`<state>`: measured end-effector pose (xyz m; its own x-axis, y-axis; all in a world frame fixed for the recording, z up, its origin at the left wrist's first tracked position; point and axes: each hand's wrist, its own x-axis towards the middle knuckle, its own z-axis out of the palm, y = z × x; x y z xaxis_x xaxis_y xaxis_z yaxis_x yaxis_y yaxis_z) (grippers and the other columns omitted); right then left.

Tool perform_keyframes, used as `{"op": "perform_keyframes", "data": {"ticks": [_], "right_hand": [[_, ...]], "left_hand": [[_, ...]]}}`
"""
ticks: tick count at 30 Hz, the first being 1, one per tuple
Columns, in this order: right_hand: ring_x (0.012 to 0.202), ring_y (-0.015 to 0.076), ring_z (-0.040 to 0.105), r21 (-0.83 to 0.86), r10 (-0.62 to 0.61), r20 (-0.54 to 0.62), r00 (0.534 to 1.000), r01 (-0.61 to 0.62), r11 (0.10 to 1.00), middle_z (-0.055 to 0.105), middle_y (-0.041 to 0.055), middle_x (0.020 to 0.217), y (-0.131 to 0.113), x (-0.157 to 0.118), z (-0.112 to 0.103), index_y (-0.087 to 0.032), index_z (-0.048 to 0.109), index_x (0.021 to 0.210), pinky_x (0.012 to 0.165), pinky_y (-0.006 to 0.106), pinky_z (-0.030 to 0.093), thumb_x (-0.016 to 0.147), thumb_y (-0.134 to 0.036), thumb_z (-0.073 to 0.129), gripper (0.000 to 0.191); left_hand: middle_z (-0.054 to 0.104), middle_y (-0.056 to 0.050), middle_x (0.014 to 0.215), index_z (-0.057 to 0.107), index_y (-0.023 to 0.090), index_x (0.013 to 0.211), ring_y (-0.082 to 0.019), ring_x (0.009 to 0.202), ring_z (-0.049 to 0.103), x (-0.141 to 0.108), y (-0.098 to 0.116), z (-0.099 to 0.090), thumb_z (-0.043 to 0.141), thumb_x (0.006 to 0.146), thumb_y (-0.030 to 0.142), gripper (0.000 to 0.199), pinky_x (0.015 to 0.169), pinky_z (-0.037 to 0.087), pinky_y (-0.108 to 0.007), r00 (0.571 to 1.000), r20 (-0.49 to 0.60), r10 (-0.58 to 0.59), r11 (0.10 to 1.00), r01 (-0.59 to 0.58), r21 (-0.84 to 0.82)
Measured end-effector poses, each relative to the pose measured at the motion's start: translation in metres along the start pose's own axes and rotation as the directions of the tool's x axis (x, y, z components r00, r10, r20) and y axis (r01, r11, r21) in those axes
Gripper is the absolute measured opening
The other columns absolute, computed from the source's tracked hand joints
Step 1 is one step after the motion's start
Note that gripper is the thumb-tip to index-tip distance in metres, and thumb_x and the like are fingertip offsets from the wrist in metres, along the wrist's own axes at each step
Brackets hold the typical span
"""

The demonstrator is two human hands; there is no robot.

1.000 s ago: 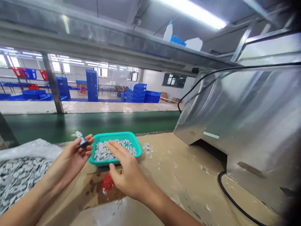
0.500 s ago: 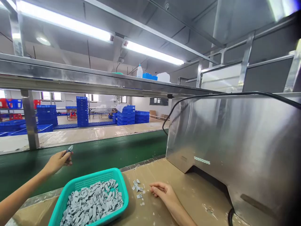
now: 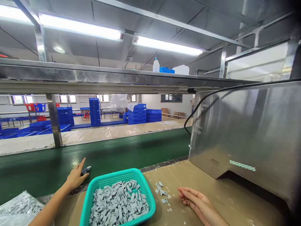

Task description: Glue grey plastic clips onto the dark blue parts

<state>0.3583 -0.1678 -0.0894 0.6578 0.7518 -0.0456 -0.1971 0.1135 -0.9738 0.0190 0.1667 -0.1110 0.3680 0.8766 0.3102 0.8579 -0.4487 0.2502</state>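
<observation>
- the left hand (image 3: 74,177) reaches over the green belt (image 3: 127,153), index finger and thumb spread apart; the dark piece with a grey tip (image 3: 86,170) lies between them, at the belt's near side.
- with finger and thumb so wide, that piece seems loosely handled or resting; whether hidden fingers touch it, i cannot tell.
- the right hand (image 3: 198,203) is just above or on the brown surface (image 3: 178,172), its fingers loosely curled; nothing shows in it, and i cannot tell whether it closes on something small.
- the teal basket (image 3: 113,179) stands between both arms, likely so either can reach in; its raised walls keep the small grey pieces (image 3: 118,201) in one heap.
- a few loose pieces (image 3: 157,190) lie outside, between basket and right hand, perhaps spilled or set apart for easy picking.
- a clear bag (image 3: 23,203) sits by the left forearm, probably kept near as stock.
</observation>
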Motion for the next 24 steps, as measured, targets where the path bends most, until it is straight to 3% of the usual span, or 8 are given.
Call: {"op": "perform_keyframes", "data": {"ticks": [3, 6, 8, 11, 14, 18, 24], "right_hand": [[0.065, 0.0150, 0.057, -0.008, 0.015, -0.008, 1.000, -0.015, 1.000, 0.066, 0.0051, 0.065, -0.005, -0.002, 0.002, -0.016, 0.072, 0.066, 0.061, 0.019, 0.048, 0.048, -0.032, 0.077, 0.025], [0.067, 0.0156, 0.058, -0.036, 0.014, -0.014, 1.000, -0.014, 0.999, 0.067, 0.0053, 0.066, -0.008, -0.005, 0.004, -0.017, 0.072, 0.067, 0.062, 0.019, 0.049, 0.048, -0.032, 0.076, 0.025], [0.068, 0.0159, 0.058, -0.064, 0.015, -0.024, 1.000, -0.017, 0.998, 0.067, 0.0057, 0.068, -0.009, -0.007, 0.005, -0.016, 0.072, 0.068, 0.062, 0.018, 0.049, 0.048, -0.034, 0.076, 0.027], [0.068, 0.0164, 0.058, -0.104, 0.023, -0.030, 0.999, -0.026, 0.994, 0.067, 0.0065, 0.068, -0.009, -0.008, 0.005, -0.016, 0.072, 0.069, 0.062, 0.018, 0.049, 0.047, -0.037, 0.076, 0.030], [0.068, 0.0165, 0.057, -0.128, 0.032, -0.018, 0.999, -0.034, 0.991, 0.068, 0.0069, 0.069, -0.008, -0.006, 0.003, -0.016, 0.072, 0.070, 0.063, 0.018, 0.049, 0.047, -0.038, 0.075, 0.033], [0.069, 0.0165, 0.057, -0.170, 0.013, -0.008, 1.000, -0.014, 0.985, 0.068, 0.0069, 0.071, -0.003, -0.001, 0.000, -0.016, 0.072, 0.072, 0.062, 0.018, 0.048, 0.048, -0.038, 0.074, 0.034], [0.069, 0.0177, 0.058, -0.221, -0.017, -0.005, 1.000, 0.015, 0.975, 0.067, 0.0073, 0.071, -0.003, 0.001, 0.001, -0.016, 0.072, 0.073, 0.062, 0.021, 0.048, 0.050, -0.039, 0.072, 0.033]], "left_hand": [[0.042, -0.013, 0.130, 0.029, 0.011, 0.133, -0.023, 0.119, 0.039, 0.001, 0.002, -0.012, 0.036, 0.082, 0.029, 0.055, 0.094, 0.035, -0.033, 0.999, -0.052, 0.006, 0.999, -0.004, 0.039], [0.030, -0.010, 0.138, 0.026, 0.016, 0.135, -0.026, 0.129, 0.021, -0.001, 0.009, -0.016, 0.034, 0.084, 0.028, 0.053, 0.101, 0.025, -0.039, 0.994, -0.111, 0.017, 0.997, -0.008, 0.081], [0.028, -0.009, 0.139, 0.023, 0.019, 0.136, -0.028, 0.130, 0.016, -0.003, 0.014, -0.016, 0.035, 0.083, 0.025, 0.055, 0.100, 0.023, -0.042, 0.991, -0.134, 0.012, 0.994, 0.003, 0.114], [0.040, -0.016, 0.127, 0.026, 0.013, 0.134, -0.030, 0.117, 0.035, -0.006, 0.015, -0.018, 0.034, 0.082, 0.019, 0.053, 0.090, 0.034, -0.041, 0.989, -0.147, -0.036, 0.985, 0.060, 0.161], [0.050, -0.017, 0.111, 0.046, 0.009, 0.119, -0.031, 0.101, 0.045, -0.009, 0.009, -0.023, 0.033, 0.080, 0.014, 0.042, 0.077, 0.040, -0.038, 0.990, -0.117, -0.079, 0.971, 0.103, 0.214], [0.055, -0.013, 0.100, 0.058, 0.012, 0.097, -0.027, 0.093, 0.049, -0.013, 0.002, -0.029, 0.031, 0.079, 0.010, 0.033, 0.070, 0.042, -0.034, 0.996, -0.025, -0.084, 0.961, 0.088, 0.262], [0.055, -0.016, 0.104, 0.056, 0.012, 0.101, -0.029, 0.097, 0.049, -0.013, -0.001, -0.029, 0.028, 0.078, 0.007, 0.037, 0.075, 0.040, -0.041, 0.993, -0.008, -0.120, 0.944, 0.116, 0.309]]}}
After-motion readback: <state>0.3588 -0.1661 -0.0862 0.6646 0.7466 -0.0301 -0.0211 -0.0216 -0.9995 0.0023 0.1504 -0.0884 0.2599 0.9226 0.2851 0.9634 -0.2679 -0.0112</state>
